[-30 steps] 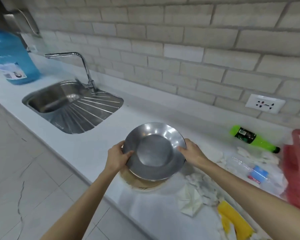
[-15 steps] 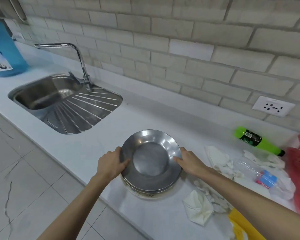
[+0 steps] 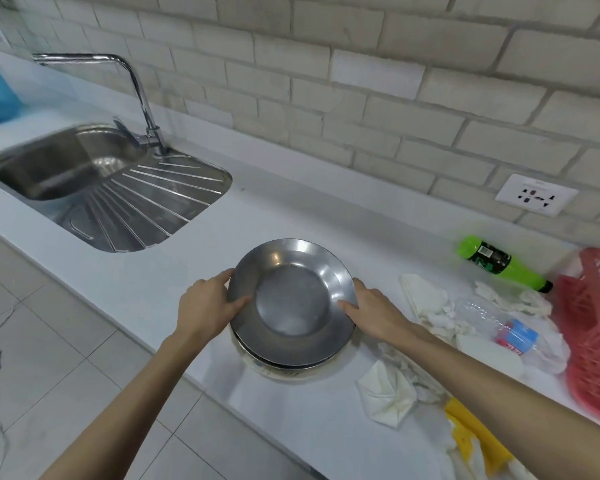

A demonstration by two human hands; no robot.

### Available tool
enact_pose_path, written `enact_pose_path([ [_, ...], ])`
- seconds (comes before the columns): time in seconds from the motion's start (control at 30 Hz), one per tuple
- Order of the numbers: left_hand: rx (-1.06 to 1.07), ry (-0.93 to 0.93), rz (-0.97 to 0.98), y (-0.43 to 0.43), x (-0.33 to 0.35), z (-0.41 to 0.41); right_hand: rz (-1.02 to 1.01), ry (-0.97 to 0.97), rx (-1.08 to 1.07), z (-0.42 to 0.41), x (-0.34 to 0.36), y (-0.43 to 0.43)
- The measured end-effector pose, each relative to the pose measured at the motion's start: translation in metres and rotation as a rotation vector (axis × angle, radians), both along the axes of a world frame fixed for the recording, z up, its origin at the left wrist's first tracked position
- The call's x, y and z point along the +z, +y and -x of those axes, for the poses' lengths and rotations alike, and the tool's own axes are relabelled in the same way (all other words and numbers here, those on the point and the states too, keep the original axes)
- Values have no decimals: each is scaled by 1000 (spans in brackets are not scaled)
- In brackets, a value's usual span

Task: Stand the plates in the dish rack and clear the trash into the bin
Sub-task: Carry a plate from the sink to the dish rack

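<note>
Steel plate (image 3: 291,299) at the near edge of the white counter (image 3: 326,216), face up, directly above a stack of plates (image 3: 284,367). At least one more steel rim and a pale one show below it. Cannot tell whether the top plate rests on the stack or is just clear of it.

Left hand (image 3: 205,306) grips the plate's left rim. The thumb (image 3: 238,303) lies across the top of the rim and the other fingers wrap round the outer edge, tips hidden behind it.

Right hand (image 3: 371,311) grips the opposite rim the same way, with its thumb (image 3: 347,306) on the upper face and the remaining fingers curled at the edge. The plate sits between the two hands, pinched at both sides.

Right of the stack are crumpled tissues (image 3: 388,393), a crushed clear plastic bottle (image 3: 492,323) with a blue label and a yellow wrapper (image 3: 471,431). Further back a green bottle (image 3: 499,265) lies on its side. A red plastic rack (image 3: 596,327) sits at the far right edge, partly cut off.

Sink (image 3: 59,168) with ribbed drainer and tap (image 3: 132,81) lie well apart to the left. Wall socket (image 3: 536,199) is on the brick-tiled wall.
</note>
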State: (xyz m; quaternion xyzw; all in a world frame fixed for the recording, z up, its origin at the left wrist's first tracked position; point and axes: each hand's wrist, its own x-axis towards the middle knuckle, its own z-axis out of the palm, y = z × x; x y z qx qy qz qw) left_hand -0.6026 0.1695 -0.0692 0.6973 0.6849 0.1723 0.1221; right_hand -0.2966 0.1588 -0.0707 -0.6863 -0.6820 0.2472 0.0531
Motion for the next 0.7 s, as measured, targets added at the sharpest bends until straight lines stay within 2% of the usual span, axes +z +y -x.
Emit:
enact_pose_path([
  [0.13,-35,-326,-28,0,10,-6,-74,48,-5,-5,-1,0],
  [0.2,-32,-416,-44,3,18,-14,-98,91,-25,-10,2,0],
  [0.33,-23,-508,-64,11,37,-38,-206,230,-113,-28,19,-4],
  [0.5,-114,-613,-33,25,49,-92,-298,560,-301,-74,48,-25],
  [0.7,-227,-660,31,35,58,-193,-465,722,-459,-147,84,-64],
])
